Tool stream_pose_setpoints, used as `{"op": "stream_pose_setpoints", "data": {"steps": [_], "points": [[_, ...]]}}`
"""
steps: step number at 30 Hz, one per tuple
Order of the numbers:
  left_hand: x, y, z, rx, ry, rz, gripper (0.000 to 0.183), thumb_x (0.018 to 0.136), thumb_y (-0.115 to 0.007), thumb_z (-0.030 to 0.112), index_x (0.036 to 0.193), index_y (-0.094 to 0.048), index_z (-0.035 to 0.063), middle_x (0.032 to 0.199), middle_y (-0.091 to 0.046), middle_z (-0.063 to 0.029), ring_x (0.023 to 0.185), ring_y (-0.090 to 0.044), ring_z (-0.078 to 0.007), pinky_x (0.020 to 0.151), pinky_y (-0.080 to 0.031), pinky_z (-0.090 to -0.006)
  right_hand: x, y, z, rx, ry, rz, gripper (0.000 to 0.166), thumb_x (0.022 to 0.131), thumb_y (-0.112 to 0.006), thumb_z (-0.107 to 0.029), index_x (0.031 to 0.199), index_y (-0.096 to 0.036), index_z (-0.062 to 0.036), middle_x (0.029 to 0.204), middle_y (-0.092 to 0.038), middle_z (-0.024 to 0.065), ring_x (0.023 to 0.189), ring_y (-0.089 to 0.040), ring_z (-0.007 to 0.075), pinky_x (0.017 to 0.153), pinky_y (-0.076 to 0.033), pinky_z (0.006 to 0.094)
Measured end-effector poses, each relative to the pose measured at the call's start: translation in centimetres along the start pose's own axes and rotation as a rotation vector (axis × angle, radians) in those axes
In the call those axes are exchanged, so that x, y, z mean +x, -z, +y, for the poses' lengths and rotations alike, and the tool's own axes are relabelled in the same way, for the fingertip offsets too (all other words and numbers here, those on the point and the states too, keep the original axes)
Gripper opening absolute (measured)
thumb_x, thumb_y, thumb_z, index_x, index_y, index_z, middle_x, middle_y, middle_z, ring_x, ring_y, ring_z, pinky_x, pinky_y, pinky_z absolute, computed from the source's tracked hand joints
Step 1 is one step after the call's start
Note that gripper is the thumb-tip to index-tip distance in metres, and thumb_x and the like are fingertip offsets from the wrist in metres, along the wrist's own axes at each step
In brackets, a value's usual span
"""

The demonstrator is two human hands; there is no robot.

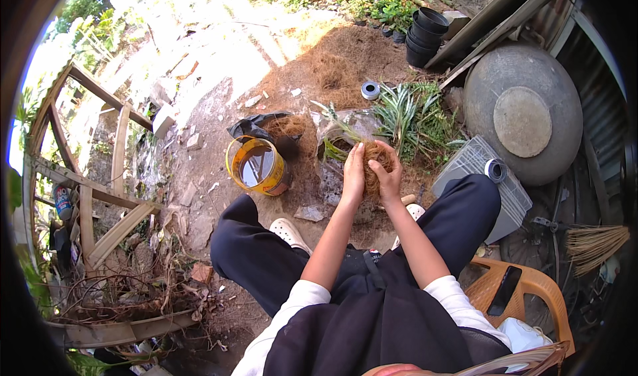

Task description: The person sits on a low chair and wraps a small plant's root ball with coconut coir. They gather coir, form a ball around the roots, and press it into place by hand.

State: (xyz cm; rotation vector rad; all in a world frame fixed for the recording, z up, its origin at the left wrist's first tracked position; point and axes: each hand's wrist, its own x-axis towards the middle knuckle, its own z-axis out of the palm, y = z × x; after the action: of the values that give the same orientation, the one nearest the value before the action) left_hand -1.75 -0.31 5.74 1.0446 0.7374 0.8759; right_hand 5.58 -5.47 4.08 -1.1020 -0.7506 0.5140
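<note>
My left hand (354, 172) presses flat against the left side of a clump of brown coconut fibre (372, 179). From the right, my right hand (390, 174) curls around the same clump, its thumb lying across the front. Long green plant leaves (335, 146) stick out of the fibre toward the upper left; their roots are hidden. Under and beyond my hands lies a clear plastic sheet (331, 179) on the soil. Just past my right hand is a heap of narrow-leaved green plants (404, 114).
Left of my hands stands a yellow bucket (275, 179) of dark liquid, beside a black plastic bag (249, 126) with fibre. One tape-like roll (370, 90) lies ahead; another roll (495, 170) rests on a grey panel (503, 211). An orange plastic chair (541, 281) holds a phone (505, 290).
</note>
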Motion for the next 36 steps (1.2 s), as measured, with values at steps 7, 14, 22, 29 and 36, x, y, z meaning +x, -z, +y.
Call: {"op": "stream_pose_setpoints", "data": {"steps": [7,14,22,29,36], "points": [[0.8,2.0,-1.7,-0.613,0.271,-0.079,0.039,0.085,-0.058,0.037,0.112,-0.053,0.0091,0.105,-0.058,-0.0074,0.093,-0.059,-0.0188,0.081,-0.05,-0.0342,0.3,-1.8,-2.0,-0.261,0.083,-0.179,0.04,0.09,-0.051,-0.03,0.118,-0.052,-0.0015,0.119,-0.051,0.0118,0.115,-0.046,0.024,0.098,-0.034,0.036],[1.5,4.2,-0.4,-0.775,0.341,0.002,0.046,0.083,-0.059,0.041,0.113,-0.053,0.0072,0.105,-0.061,-0.0108,0.094,-0.06,-0.0246,0.083,-0.05,-0.0398,0.6,-0.3,-4.0,-0.535,0.245,-0.275,0.086,0.071,-0.069,-0.053,0.135,-0.036,-0.0058,0.134,-0.039,0.0147,0.125,-0.036,0.0309,0.104,-0.028,0.0433],[1.2,4.1,1.1,-0.76,0.207,0.093,0.048,0.084,-0.056,0.044,0.114,-0.051,0.0077,0.106,-0.059,-0.0101,0.094,-0.06,-0.025,0.08,-0.051,-0.0417,0.2,-0.3,-3.5,-0.592,0.143,-0.414,0.1,0.067,-0.074,-0.047,0.142,-0.021,-0.0074,0.142,-0.026,0.0195,0.133,-0.025,0.0328,0.108,-0.023,0.0432],[1.0,2.4,-0.5,-0.669,0.047,0.192,0.045,0.085,-0.053,0.043,0.113,-0.049,0.008,0.105,-0.056,-0.008,0.096,-0.057,-0.0221,0.084,-0.048,-0.0382,-2.3,-3.7,-1.2,-0.191,-0.179,-0.159,0.069,0.088,-0.057,-0.031,0.138,-0.024,0.0015,0.138,-0.029,0.0195,0.131,-0.027,0.0288,0.108,-0.023,0.0383],[0.3,1.6,-0.1,-0.785,0.063,0.115,0.045,0.086,-0.049,0.043,0.114,-0.051,0.0082,0.109,-0.057,-0.0074,0.098,-0.057,-0.0219,0.085,-0.047,-0.0373,-1.5,-3.4,-1.5,0.278,-0.363,-0.095,0.058,0.09,-0.055,-0.023,0.136,-0.03,0.0013,0.136,-0.036,0.0151,0.125,-0.036,0.0213,0.103,-0.029,0.0322]]}}
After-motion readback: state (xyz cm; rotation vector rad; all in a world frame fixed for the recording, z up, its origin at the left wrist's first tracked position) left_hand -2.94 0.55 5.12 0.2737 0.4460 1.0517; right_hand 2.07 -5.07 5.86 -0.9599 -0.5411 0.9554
